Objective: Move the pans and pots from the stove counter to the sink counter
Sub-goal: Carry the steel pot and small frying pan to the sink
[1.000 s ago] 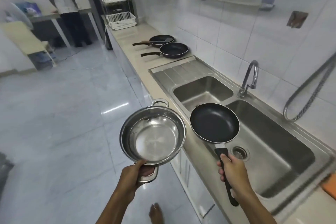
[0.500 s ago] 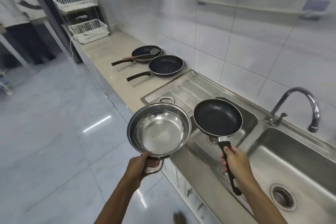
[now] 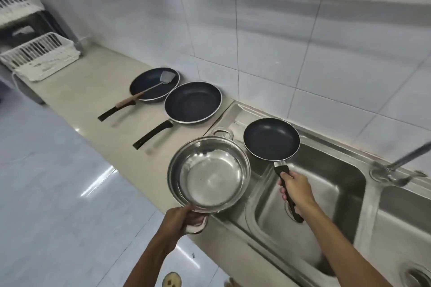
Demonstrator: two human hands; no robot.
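Note:
My left hand (image 3: 180, 219) grips the near handle of a shiny steel pot (image 3: 208, 173), held level over the counter's front edge beside the sink. My right hand (image 3: 297, 190) is closed on the black handle of a small black frying pan (image 3: 271, 138), which hangs above the drainboard and the left sink basin. Two larger black frying pans lie on the beige counter (image 3: 88, 91) beyond: a near pan (image 3: 193, 102) and a far pan (image 3: 154, 84) with a metal spatula (image 3: 149, 89) resting in it.
The double steel sink (image 3: 326, 184) fills the right side, with a faucet (image 3: 396, 165) at its back edge. A white dish rack (image 3: 39, 59) stands at the counter's far left end. A tiled wall runs behind, and glossy floor lies to the left.
I have walked along the counter; the two resting pans are now much closer. The pot and small pan have travelled with my hands past the sink basins toward the drainboard.

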